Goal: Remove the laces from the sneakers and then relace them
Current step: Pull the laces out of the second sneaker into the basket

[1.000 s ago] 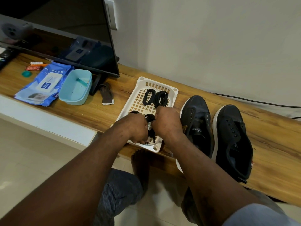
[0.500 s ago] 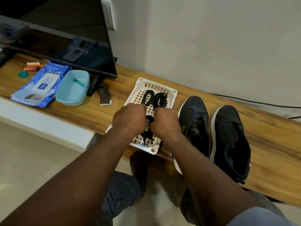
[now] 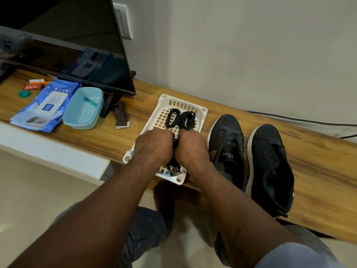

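Two dark sneakers without laces stand side by side on the wooden shelf, the left sneaker (image 3: pixel 228 144) next to the basket and the right sneaker (image 3: pixel 270 163) beyond it. A white slotted basket (image 3: pixel 201 111) holds coiled black laces (image 3: pixel 180 118) at its far end. My left hand (image 3: pixel 152 147) and my right hand (image 3: pixel 191 149) are close together over the basket, both gripping a black lace (image 3: pixel 175 144) between them. Its loose ends (image 3: pixel 172 169) hang down below my wrists onto the basket floor. My fingers are hidden under the backs of my hands.
A television (image 3: pixel 63 45) stands at the back left. In front of it lie a blue wipes pack (image 3: pixel 46 105), a teal tub (image 3: pixel 85 108), a brown strap (image 3: pixel 120 117) and small wrappers (image 3: pixel 32 86). A black cable (image 3: pixel 301 118) runs along the wall. My knees (image 3: pixel 144 233) are below the shelf edge.
Both hands have moved up and further over the basket, lifting the black lace. Its ends now hang lower beneath my wrists.
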{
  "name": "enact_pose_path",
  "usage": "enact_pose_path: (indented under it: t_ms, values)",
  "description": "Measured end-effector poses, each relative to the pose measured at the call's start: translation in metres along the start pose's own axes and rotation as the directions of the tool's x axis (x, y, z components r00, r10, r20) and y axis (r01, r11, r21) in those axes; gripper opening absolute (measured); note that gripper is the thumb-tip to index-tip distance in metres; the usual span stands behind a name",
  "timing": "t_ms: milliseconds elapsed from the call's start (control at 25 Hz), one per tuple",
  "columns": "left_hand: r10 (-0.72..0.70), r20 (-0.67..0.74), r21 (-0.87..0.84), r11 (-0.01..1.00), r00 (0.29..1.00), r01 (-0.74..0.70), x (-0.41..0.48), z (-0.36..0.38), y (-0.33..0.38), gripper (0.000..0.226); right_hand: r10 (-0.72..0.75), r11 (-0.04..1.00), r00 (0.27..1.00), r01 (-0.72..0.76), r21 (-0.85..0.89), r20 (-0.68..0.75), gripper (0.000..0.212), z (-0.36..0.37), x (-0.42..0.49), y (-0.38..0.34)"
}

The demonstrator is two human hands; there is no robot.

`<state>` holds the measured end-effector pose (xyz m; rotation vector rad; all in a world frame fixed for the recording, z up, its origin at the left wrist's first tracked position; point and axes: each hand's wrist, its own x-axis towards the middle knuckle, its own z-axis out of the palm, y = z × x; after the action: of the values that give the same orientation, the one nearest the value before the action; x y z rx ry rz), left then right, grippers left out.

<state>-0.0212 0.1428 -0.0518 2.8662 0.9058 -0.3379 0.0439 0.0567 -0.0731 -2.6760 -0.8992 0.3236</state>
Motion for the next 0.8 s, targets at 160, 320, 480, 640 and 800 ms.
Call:
enact_pose_path:
  t_ms: [160, 320, 480, 640, 800]
  values:
    - [0.001, -0.022, 0.022, 1.000, 1.000, -0.001, 0.000, 0.002, 0.002, 0.034, -0.024, 1.000, 1.000, 0.024, -0.006, -0.004, 0.034, -0.004, -0.003, 0.001]
    - [0.001, -0.021, -0.022, 1.000, 1.000, -0.002, -0.002, -0.001, 0.003, 0.026, -0.041, 0.999, 0.999, 0.041, 0.006, 0.004, 0.034, -0.021, -0.007, 0.001]
    - [-0.019, 0.009, -0.022, 1.000, 1.000, 0.019, -0.004, -0.003, 0.004, 0.029, 0.014, 0.999, 0.997, -0.018, -0.046, -0.080, 0.048, -0.035, -0.014, 0.001]
    - [-0.060, 0.009, 0.035, 0.998, 0.998, 0.060, -0.001, -0.006, 0.004, 0.039, 0.028, 0.999, 1.000, -0.027, -0.030, 0.010, 0.042, -0.031, -0.018, -0.002]
    - [-0.107, 0.000, -0.003, 0.994, 0.994, 0.107, 0.005, -0.009, -0.008, 0.038, -0.006, 0.998, 1.000, 0.005, 0.060, 0.013, 0.036, -0.021, -0.016, -0.009]
